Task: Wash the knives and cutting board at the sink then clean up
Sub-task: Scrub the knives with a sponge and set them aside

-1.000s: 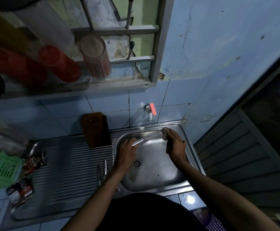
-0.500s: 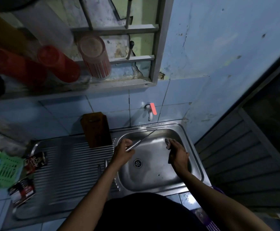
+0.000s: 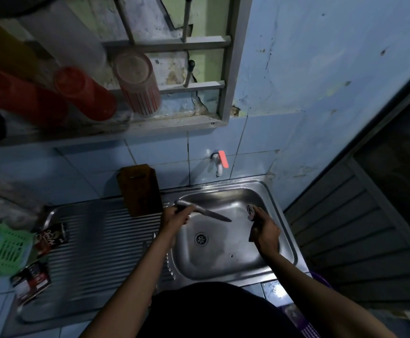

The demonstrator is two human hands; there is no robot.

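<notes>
Knife (image 3: 208, 214) in left hand (image 3: 175, 217), right hand's (image 3: 265, 230) dark object indistinct

Steel-grey sink (image 3: 284, 215) with ridged drainboard (image 3: 96, 240), silver knife (image 3: 206, 213), brown wooden block (image 3: 139, 189), white tap (image 3: 218, 167) with pink-red lever, pale blue tiles (image 3: 164, 152), green slotted basket (image 3: 8, 250), red cups (image 3: 84, 93), clear red-striped cup (image 3: 138, 84).

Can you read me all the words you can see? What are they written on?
Dark sachet on the drainboard: pale curly writing, too blurred to read for sure.
Second sachet, nearer the front: red and white print, too blurred to read.
No writing shows on the knife, the tap, the cups or the wooden block.
</notes>
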